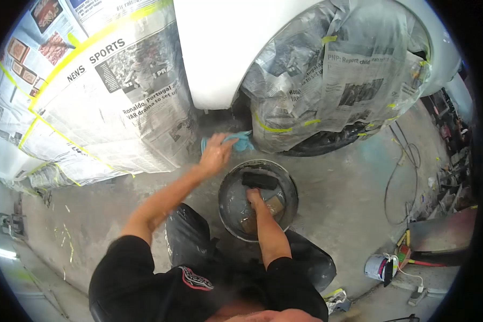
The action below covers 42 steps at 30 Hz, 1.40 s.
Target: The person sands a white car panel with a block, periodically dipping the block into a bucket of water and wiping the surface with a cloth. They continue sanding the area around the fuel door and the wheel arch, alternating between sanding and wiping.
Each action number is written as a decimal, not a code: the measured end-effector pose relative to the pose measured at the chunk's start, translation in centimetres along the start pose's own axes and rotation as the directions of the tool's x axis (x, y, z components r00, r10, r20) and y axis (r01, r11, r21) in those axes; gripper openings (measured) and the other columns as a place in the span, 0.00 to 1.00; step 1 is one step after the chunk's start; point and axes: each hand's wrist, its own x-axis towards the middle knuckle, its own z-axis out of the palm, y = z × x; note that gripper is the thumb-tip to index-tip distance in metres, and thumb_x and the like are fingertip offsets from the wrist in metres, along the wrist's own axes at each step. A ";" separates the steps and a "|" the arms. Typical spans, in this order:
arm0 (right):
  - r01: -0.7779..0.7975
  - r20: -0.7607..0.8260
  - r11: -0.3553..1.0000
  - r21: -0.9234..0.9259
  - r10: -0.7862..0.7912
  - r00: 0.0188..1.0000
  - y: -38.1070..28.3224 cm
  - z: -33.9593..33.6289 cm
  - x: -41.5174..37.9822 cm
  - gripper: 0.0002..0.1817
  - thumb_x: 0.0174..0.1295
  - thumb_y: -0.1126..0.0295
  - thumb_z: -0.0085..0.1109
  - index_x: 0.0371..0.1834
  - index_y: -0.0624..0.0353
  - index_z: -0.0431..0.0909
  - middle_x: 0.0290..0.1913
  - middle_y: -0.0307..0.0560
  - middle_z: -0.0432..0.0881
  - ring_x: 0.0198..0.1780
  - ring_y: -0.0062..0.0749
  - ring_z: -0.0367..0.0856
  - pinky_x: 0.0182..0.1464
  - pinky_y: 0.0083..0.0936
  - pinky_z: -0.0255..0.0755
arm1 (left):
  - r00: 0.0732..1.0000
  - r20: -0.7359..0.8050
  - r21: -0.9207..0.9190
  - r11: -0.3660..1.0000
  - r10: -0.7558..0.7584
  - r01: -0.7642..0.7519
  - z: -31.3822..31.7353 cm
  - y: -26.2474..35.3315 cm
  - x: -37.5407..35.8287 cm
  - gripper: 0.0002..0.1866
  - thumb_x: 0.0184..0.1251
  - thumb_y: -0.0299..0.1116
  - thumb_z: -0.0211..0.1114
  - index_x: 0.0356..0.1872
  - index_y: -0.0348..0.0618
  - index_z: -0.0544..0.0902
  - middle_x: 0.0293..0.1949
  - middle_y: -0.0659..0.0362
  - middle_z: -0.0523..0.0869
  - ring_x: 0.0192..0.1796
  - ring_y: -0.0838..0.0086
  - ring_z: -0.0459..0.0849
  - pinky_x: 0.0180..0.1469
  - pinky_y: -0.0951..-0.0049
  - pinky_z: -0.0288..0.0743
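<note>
My left hand (216, 154) is closed on a light blue cloth (243, 141), low over the floor near the car's lower edge. Part of the cloth spreads out to the right of the fingers. Inside a round bucket (292, 189) between my knees, my right hand (254, 196) is closed at the near edge of a black rectangular block (260, 180); its fingertips are hidden. A tan, flat piece (275, 205) lies beside my right wrist in the bucket. Greyish water and a brownish piece (247, 223) show near the bucket's close side.
A white car panel (214, 53) stands ahead, with newspaper (145, 118) and yellow tape around it. Paper and plastic cover the wheel (327, 140). A looped cable (387, 198) lies on the concrete floor at right, near a paint-stained pail (378, 268) and a red-handled brush (405, 255).
</note>
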 end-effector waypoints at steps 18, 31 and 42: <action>0.596 -0.749 0.454 -0.662 -0.389 -0.536 -31.3 -32.5 -25.4 0.21 0.74 0.69 0.54 0.67 0.63 0.75 0.66 0.59 0.78 0.69 0.51 0.76 0.69 0.49 0.67 | 0.878 0.056 -0.172 0.861 -0.476 0.478 8.8 2.4 -8.6 0.20 0.71 0.34 0.64 0.61 0.40 0.78 0.49 0.40 0.80 0.51 0.42 0.80 0.54 0.48 0.75; 0.350 -0.465 0.308 -0.885 -0.642 -0.609 -35.7 -37.1 -20.9 0.31 0.70 0.59 0.56 0.77 0.43 0.66 0.81 0.36 0.62 0.81 0.41 0.58 0.78 0.68 0.36 | 0.875 0.029 -0.205 0.854 -0.484 0.479 8.6 2.8 -8.0 0.19 0.71 0.34 0.64 0.59 0.40 0.79 0.47 0.40 0.80 0.49 0.42 0.81 0.52 0.47 0.76; 0.588 -0.801 0.559 -0.585 -0.284 -0.528 -34.4 -46.0 -24.3 0.30 0.75 0.64 0.43 0.79 0.59 0.61 0.81 0.56 0.59 0.84 0.53 0.49 0.80 0.64 0.31 | 0.884 0.036 -0.202 0.863 -0.467 0.464 8.6 2.6 -9.0 0.19 0.71 0.33 0.64 0.60 0.40 0.78 0.48 0.40 0.80 0.50 0.41 0.81 0.52 0.47 0.76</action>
